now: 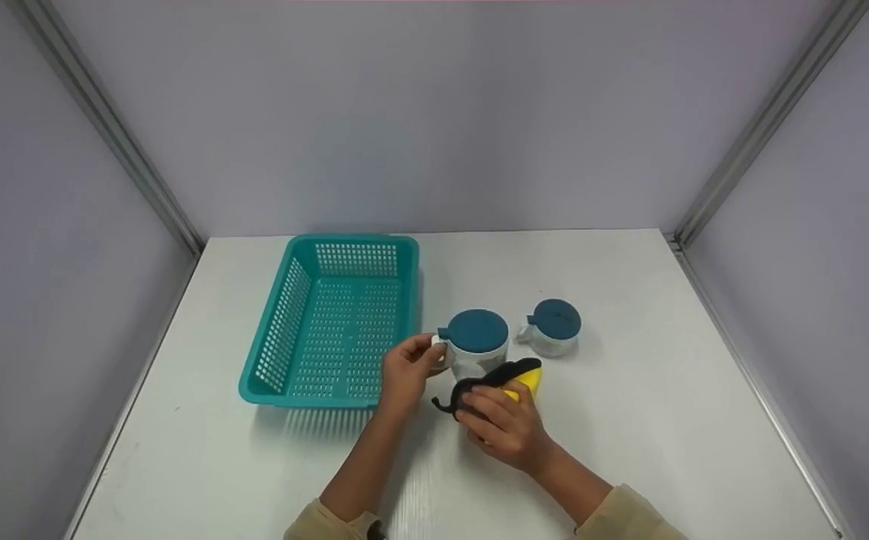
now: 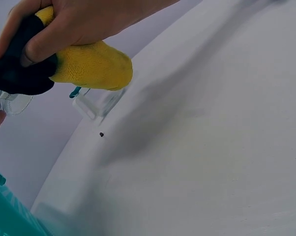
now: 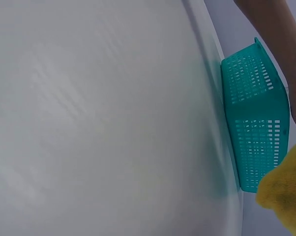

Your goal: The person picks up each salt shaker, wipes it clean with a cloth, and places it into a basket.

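From the head view, a white table (image 1: 629, 420) is seen with a teal basket (image 1: 333, 322) on its left part; just right of the basket stands a clear jar with a dark teal lid (image 1: 473, 341), and a second jar like it (image 1: 553, 328) stands near, a little to the right; the handle of the first jar is pinched by the left hand (image 1: 407, 373), fingers curled on it; a yellow and black cloth (image 1: 506, 379) is gripped by the right hand (image 1: 504, 426) and is pressed against the front of the first jar; both sleeves are tan

From the left wrist view, the yellow cloth (image 2: 91, 66) is seen held tight in the right hand (image 2: 84, 22), with the black part under the thumb; a bit of the clear jar (image 2: 96, 103) is seen behind the cloth, resting on the table (image 2: 212, 147); a corner of the basket (image 2: 5, 211) is seen at the bottom left

From the right wrist view, the table (image 3: 99, 123) fills most of the picture; the basket (image 3: 253, 113) is seen at the right, and a bit of the yellow cloth (image 3: 285, 189) at the bottom right corner; the left forearm is seen along the top right edge
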A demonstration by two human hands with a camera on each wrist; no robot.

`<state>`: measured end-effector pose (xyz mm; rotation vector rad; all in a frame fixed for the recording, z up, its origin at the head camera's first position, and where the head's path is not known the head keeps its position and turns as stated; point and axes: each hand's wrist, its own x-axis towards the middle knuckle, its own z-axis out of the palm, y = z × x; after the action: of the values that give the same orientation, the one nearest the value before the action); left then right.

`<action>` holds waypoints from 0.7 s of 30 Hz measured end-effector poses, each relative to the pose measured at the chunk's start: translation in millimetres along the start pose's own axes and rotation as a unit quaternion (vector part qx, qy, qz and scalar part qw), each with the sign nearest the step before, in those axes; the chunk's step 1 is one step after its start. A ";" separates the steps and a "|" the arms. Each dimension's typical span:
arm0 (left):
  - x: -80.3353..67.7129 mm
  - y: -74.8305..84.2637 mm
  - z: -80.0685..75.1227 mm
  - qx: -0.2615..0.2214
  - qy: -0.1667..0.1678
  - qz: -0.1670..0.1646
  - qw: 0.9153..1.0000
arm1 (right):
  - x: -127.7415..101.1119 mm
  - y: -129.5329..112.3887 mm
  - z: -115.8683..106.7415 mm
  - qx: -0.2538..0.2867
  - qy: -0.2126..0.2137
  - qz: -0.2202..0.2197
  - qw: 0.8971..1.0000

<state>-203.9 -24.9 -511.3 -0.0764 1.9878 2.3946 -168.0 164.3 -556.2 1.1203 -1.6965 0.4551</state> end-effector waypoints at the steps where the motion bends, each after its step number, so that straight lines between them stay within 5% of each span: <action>1: 2.4 -3.2 -0.6 -0.001 -0.003 0.003 1.000 | 0.8 0.2 -0.7 0.002 0.000 -0.002 1.000; 11: 11.1 -19.7 -2.9 0.007 -0.039 0.028 0.999 | 18.0 7.4 -13.5 0.007 0.023 -0.002 1.000; 19: 3.2 7.1 -0.1 0.002 -0.060 0.013 0.998 | 28.2 11.2 -18.8 0.009 0.033 -0.005 0.999; 21: 7.7 2.5 -1.3 -0.003 -0.066 0.011 0.998 | 31.5 11.1 -20.1 0.011 0.035 -0.003 0.999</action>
<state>-211.7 -26.6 -509.6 0.1017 1.9347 2.3515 -168.5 170.0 -517.7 1.1129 -1.6305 0.5037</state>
